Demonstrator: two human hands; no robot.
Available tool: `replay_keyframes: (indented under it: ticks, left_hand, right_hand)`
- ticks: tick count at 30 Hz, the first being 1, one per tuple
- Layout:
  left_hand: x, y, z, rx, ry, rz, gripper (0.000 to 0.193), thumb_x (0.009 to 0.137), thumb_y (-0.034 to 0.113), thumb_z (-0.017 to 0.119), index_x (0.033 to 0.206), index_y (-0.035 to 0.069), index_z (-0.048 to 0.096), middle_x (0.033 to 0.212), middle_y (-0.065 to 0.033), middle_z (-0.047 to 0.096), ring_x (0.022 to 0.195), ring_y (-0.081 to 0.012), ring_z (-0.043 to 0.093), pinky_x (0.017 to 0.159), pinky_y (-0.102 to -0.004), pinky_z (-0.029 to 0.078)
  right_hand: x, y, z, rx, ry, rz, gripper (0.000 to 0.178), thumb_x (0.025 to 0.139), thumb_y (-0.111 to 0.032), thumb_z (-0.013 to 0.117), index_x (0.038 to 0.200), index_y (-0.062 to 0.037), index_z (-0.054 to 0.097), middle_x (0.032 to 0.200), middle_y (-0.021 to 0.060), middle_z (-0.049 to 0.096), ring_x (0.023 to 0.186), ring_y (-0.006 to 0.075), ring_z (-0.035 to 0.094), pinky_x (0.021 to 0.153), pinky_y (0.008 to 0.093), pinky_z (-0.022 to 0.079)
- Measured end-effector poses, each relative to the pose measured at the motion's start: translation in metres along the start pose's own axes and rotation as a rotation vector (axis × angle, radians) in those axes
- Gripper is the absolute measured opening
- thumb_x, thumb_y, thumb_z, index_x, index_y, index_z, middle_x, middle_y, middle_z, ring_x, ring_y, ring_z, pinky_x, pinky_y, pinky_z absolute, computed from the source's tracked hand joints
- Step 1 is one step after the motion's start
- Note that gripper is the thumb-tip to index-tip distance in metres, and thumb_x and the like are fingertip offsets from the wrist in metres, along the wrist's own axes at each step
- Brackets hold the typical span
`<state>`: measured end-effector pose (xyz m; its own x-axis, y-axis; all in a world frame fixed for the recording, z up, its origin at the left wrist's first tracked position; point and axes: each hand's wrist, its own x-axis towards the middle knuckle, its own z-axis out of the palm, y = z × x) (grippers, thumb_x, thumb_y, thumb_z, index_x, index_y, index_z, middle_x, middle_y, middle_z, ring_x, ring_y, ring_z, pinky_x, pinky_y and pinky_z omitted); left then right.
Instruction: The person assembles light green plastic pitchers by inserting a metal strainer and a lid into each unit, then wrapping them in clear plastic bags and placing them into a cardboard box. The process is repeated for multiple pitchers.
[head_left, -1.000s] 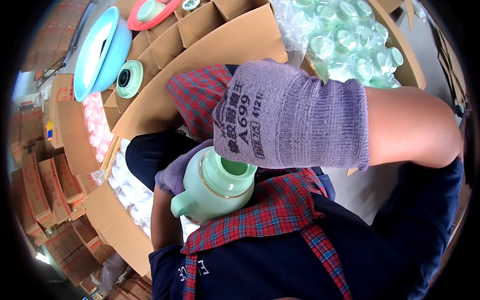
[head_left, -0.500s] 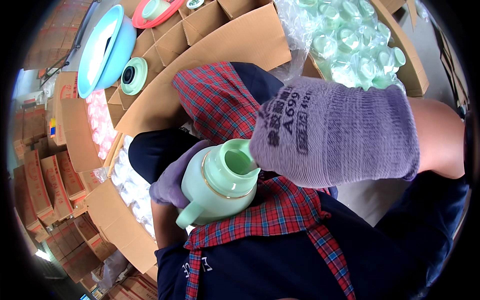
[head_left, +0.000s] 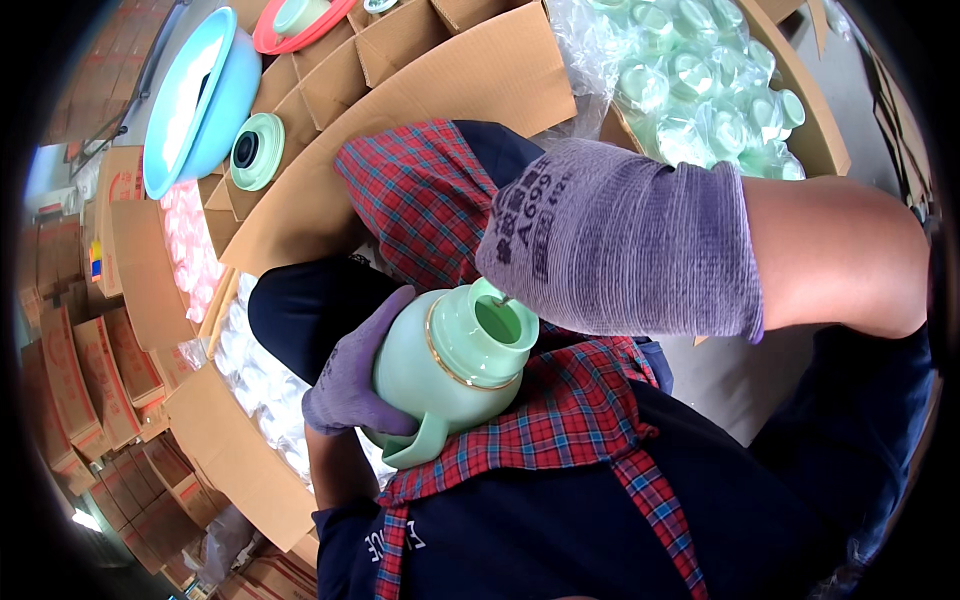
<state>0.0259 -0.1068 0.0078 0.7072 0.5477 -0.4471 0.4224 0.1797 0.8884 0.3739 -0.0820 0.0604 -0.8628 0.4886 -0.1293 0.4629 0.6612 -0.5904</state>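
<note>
A pale green thermos jug (head_left: pixel 410 365) with a thin gold ring below its neck lies tilted against my lap, its open mouth facing up and to the right. My left hand (head_left: pixel 350 378), in a purple-grey knit glove, is wrapped round the jug's body beside the handle (head_left: pixel 420 442). At the jug's rim is my right hand (head_left: pixel 570 240), gloved the same way and bent over closed. Its fingers are mostly hidden behind the back of the glove. A small thin piece shows at the rim under them, too little to name.
Ahead stands a divided cardboard box (head_left: pixel 440 95) carrying a green lid-like part (head_left: pixel 258 150), a blue basin (head_left: pixel 212 110) and a red dish (head_left: pixel 290 30). Plastic-wrapped green parts (head_left: pixel 690 75) fill a carton at far right. Pink parts (head_left: pixel 190 240) and stacked cartons (head_left: pixel 90 375) are at left.
The jug has shifted slightly right and turned, its mouth now facing more to the right. My left hand shows more of itself round the body. My right hand has moved a little left and up.
</note>
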Motion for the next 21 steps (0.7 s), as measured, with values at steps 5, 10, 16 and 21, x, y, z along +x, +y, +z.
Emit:
replay_keyframes:
  ticks: [5,10,16,21]
  left_hand:
    - [0.006,-0.004,-0.004,-0.019,-0.050,-0.010,0.141,0.040,0.033,0.096,0.155,-0.005,0.024,0.145,-0.0171,0.053,0.131,-0.0264,0.054,0.112,-0.0370,0.040]
    - [0.001,-0.041,-0.019,-0.230,-0.111,-0.009,0.146,0.036,0.034,0.098,0.155,-0.005,0.023,0.145,-0.0150,0.052,0.132,-0.0245,0.052,0.113,-0.0362,0.039]
    - [0.014,-0.050,-0.026,-0.295,-0.186,0.198,0.143,0.036,0.034,0.098,0.153,-0.005,0.027,0.143,-0.0146,0.054,0.130,-0.0243,0.054,0.110,-0.0369,0.041]
    - [0.024,-0.044,-0.024,-0.259,-0.211,0.283,0.139,0.036,0.035,0.099,0.150,-0.004,0.031,0.141,-0.0146,0.055,0.128,-0.0247,0.055,0.108,-0.0377,0.044]
  right_hand:
    - [0.005,-0.011,-0.011,-0.136,0.074,-0.062,0.013,0.083,-0.017,0.073,0.093,-0.0095,0.074,0.084,0.0075,0.068,0.078,0.0223,0.069,0.065,0.0357,0.055]
    - [0.009,-0.019,-0.014,-0.264,0.138,-0.104,0.016,0.081,-0.018,0.072,0.094,-0.0088,0.073,0.084,0.0069,0.066,0.077,0.0226,0.068,0.063,0.0354,0.055]
    - [0.008,-0.036,-0.022,-0.393,0.268,-0.214,0.020,0.079,-0.019,0.072,0.095,-0.0079,0.072,0.084,0.0062,0.064,0.075,0.0230,0.066,0.061,0.0350,0.054]
    - [0.002,-0.047,-0.028,-0.473,0.415,-0.303,0.023,0.077,-0.020,0.072,0.096,-0.0072,0.071,0.084,0.0055,0.063,0.073,0.0234,0.065,0.059,0.0347,0.053]
